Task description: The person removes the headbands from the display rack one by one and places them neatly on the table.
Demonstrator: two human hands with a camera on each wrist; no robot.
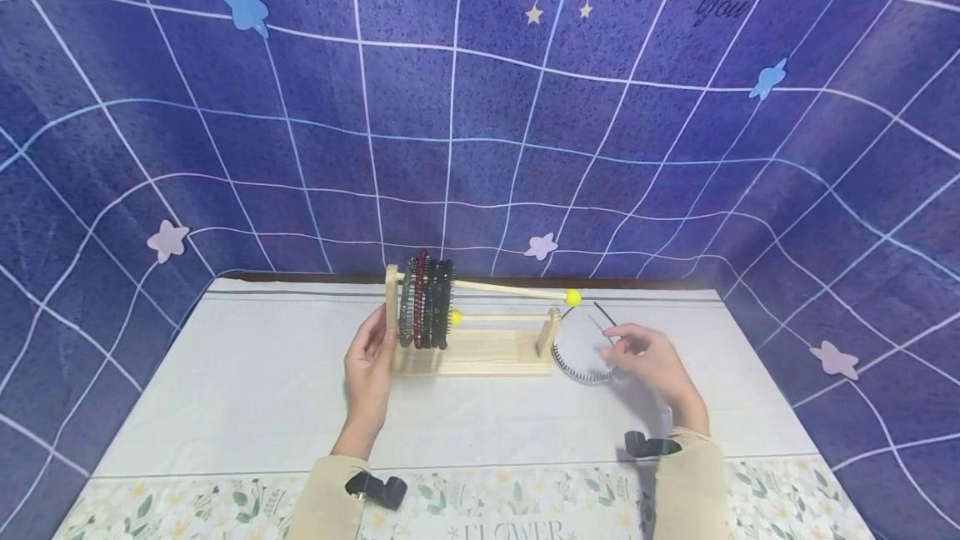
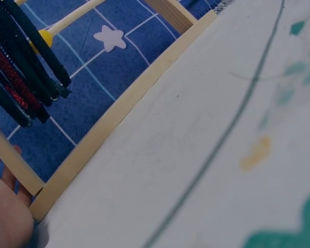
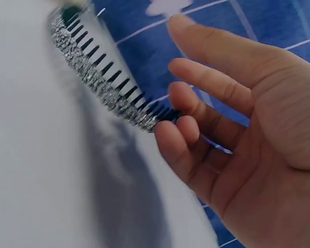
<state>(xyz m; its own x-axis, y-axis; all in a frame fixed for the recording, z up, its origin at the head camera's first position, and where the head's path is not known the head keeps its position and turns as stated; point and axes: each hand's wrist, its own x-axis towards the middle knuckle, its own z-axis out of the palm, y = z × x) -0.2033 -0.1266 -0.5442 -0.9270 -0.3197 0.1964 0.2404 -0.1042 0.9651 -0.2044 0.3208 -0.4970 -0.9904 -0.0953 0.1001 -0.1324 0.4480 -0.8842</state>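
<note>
My left hand (image 1: pixel 369 369) grips the left upright of a wooden headband stand (image 1: pixel 471 367), with fingers wrapped behind the post in the left wrist view. Several toothed headbands (image 1: pixel 427 307), black, dark red and grey, hang bunched at the left end of its upper rod. That rod slopes down to a yellow ball at its free right end. Right of the stand, my right hand (image 1: pixel 651 361) holds one side of a silver-glitter toothed headband (image 3: pixel 101 85) between its curled fingers. The band's curved part faces me in the head view, beside the right upright.
A second yellow ball (image 1: pixel 455 317) tips the lower rod beside the hanging bands. White cloth with a floral border (image 1: pixel 255 494) covers the table. Close behind the stand rises a blue grid-patterned curtain (image 1: pixel 480 173), which also walls both sides.
</note>
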